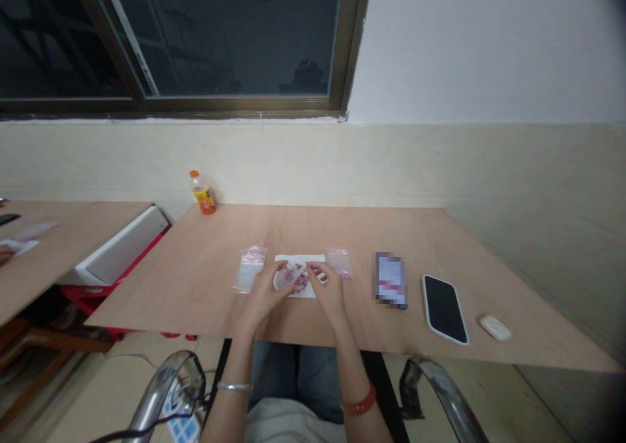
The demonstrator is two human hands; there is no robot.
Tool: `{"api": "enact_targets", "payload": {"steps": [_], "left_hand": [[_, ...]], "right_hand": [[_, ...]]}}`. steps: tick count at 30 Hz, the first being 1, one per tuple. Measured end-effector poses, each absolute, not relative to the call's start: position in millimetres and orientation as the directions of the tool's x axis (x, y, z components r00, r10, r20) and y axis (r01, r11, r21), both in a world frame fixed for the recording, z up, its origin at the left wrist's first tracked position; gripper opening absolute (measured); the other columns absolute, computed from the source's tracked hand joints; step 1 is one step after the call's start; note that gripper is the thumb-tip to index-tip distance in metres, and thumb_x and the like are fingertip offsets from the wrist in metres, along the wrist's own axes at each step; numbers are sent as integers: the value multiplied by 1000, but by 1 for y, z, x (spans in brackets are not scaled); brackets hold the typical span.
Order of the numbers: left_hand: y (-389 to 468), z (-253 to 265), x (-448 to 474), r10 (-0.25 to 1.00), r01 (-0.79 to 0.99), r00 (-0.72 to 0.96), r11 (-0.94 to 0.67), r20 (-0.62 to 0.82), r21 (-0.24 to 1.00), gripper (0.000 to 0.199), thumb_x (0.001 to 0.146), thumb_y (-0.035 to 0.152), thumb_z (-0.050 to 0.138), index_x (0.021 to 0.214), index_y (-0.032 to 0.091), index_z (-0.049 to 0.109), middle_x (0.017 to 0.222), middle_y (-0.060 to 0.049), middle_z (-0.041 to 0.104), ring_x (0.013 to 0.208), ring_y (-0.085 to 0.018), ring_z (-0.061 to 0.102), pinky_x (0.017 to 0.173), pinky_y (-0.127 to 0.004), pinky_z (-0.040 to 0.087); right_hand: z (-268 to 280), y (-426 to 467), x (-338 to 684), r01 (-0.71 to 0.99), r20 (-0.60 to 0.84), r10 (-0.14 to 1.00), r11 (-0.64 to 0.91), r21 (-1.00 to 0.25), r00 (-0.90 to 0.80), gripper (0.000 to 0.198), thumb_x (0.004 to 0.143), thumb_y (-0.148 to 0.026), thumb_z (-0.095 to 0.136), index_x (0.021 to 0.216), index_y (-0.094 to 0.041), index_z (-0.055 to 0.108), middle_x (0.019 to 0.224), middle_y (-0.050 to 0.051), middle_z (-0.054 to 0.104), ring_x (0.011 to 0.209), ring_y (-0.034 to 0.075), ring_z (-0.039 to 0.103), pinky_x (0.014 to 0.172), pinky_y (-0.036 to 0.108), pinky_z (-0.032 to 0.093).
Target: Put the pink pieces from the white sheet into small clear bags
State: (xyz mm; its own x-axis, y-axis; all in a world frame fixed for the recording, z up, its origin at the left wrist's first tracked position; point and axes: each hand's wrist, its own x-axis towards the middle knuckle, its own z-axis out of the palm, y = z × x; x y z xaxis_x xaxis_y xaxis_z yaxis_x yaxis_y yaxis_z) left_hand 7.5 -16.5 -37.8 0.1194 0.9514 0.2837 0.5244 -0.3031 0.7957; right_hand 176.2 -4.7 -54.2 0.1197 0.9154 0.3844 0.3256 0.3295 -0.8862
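Note:
My left hand (265, 293) is closed on a clear plastic piece (287, 276), perhaps a small bag or cup; its exact kind is too small to tell. Small pink and dark red bits (301, 282) show beside and through it, over a white sheet of paper (307, 293). From the right, my right hand (328, 293) reaches over the same sheet with thumb and fingertips pinched together near the bits. Whatever lies in that pinch is too small to name. Just left of my left hand lie clear zip bags (248, 270). Another zip bag (339, 261) with pink bits sits beyond my right hand.
Right of my hands, a phone (391, 280) with a blurred screen, a dark-screened tablet or phone (445, 309) and a white case (495, 327) lie on the wooden table (313, 224). An orange drink bottle (203, 193) stands at the back left. Metal chair arms flank me.

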Motion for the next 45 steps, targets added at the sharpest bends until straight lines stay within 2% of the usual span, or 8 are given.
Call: {"api": "enact_targets", "payload": {"steps": [5, 11, 19, 23, 30, 35, 40, 45], "left_hand": [[-16, -40, 4, 957, 531, 101, -283, 271, 799, 51, 75, 43, 63, 119, 20, 52, 117, -10, 61, 109, -24, 56, 94, -38, 42], [-15, -37, 3, 961, 508, 103, -273, 257, 817, 41, 77, 40, 61, 113, 19, 57, 104, -9, 66, 98, -22, 61, 87, -35, 46], [-17, -36, 3, 969, 491, 121, -249, 218, 835, 44, 77, 44, 61, 113, 18, 58, 103, -9, 67, 97, -22, 62, 85, -32, 47], [-17, -37, 3, 969, 499, 106, -245, 222, 831, 45, 75, 43, 63, 112, 19, 59, 102, -9, 68, 96, -23, 62, 85, -34, 47], [-15, -43, 0, 967, 511, 115, -255, 229, 821, 51, 70, 39, 69, 115, 19, 57, 109, -10, 65, 100, -24, 60, 89, -37, 45], [-17, -44, 6, 956, 489, 140, -295, 260, 821, 52, 69, 35, 70, 117, 20, 55, 113, -9, 64, 103, -23, 59, 90, -37, 45], [-17, -43, 9, 946, 502, 158, -325, 285, 801, 49, 70, 31, 68, 116, 20, 55, 114, -9, 63, 103, -23, 59, 91, -38, 45], [-15, -43, 2, 955, 508, 118, -294, 272, 810, 56, 68, 36, 71, 119, 21, 53, 116, -9, 61, 107, -24, 57, 95, -40, 43]], "right_hand": [[-94, 4, 188, 426, 265, 964, 242, -872, -7, 12, 73, -20, 60, 79, -16, 69, 80, 6, 66, 72, 18, 60, 68, 28, 46], [-118, 8, 185, 502, 164, 985, 170, -848, -55, 12, 68, -14, 59, 72, -17, 70, 75, 4, 64, 71, 18, 57, 68, 27, 44], [-132, 10, 181, 525, 187, 982, 177, -832, -34, 10, 71, -18, 59, 71, -18, 69, 72, 4, 63, 67, 18, 57, 64, 27, 43], [-128, 11, 179, 460, 217, 976, 191, -867, 5, 12, 74, -24, 59, 70, -17, 68, 71, 5, 64, 65, 18, 57, 61, 27, 42], [-70, 4, 177, 286, 363, 909, 299, -910, 205, 19, 78, -33, 58, 78, -17, 67, 75, 5, 65, 70, 17, 58, 60, 27, 42], [-36, -12, 172, 256, 462, 877, 420, -870, 132, 14, 78, -32, 61, 80, -21, 69, 82, 4, 64, 81, 17, 57, 63, 27, 43], [-33, -15, 166, 252, 444, 896, 428, -868, 8, 15, 79, -32, 60, 84, -24, 71, 91, 4, 62, 88, 18, 57, 67, 26, 44], [-62, 0, 173, 307, 375, 920, 327, -894, 114, 17, 80, -28, 55, 84, -19, 69, 86, 7, 65, 81, 18, 59, 66, 28, 46]]}}
